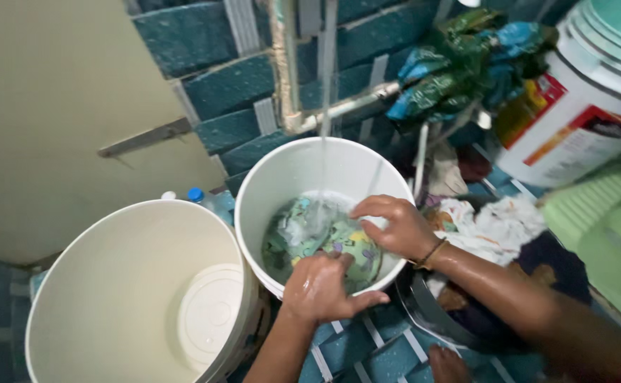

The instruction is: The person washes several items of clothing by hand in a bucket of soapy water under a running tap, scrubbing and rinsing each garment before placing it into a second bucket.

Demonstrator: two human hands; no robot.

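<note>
Both hands are down in the white bucket (282, 170) under running water, the left hand (322, 287) and right hand (395, 225) each clenched on the soaked patterned cloth (325, 237) lying between them.

Both hands are down inside a white bucket (325, 159), and its curved wall closes in just beyond the fingertips of the left hand (322, 289) and the right hand (395, 227). A soaked patterned cloth (325, 241) fills the water under the fingers. A thin stream of water (325, 106) falls between the two hands from a pipe (353, 105) on the tiled wall ahead. Straight up from the fingers the way is open. To the left of the left hand's fingers stands a second, larger white bucket (112, 284), wide open at its top. Right of the right hand's fingers, a dark basin (424, 312) piled with clothes (495, 227) blocks the floor.
</note>
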